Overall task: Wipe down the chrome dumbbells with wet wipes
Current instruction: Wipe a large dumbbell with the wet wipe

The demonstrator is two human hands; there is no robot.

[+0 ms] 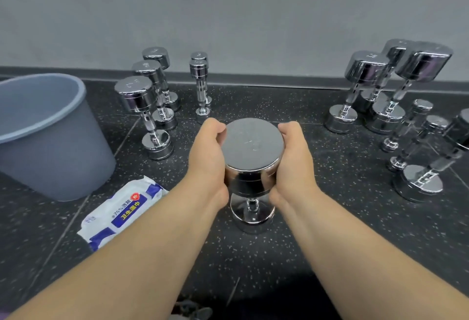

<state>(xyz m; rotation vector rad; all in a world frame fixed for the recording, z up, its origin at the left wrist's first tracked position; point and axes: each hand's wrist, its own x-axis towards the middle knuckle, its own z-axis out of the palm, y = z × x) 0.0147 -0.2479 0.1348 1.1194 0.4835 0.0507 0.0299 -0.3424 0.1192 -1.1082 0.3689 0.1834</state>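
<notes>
Big dumbbell (252, 147) stands on end on floor (330, 218), right of wipes pack (121, 211). Your left hand (206, 157) and right hand (291, 159) clasp top head, fingers (218, 129) curled round rim; no wipe visible. Likely heavy, rigid, slick chrome. Grip narrow handle to lift; mind toppling.

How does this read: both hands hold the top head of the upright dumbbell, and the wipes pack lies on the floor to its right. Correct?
Not quite. The head view shows the wipes pack lying on the floor to the left of the dumbbell, near the grey bin. The rest stands: the left hand and right hand hold its top head.
</notes>
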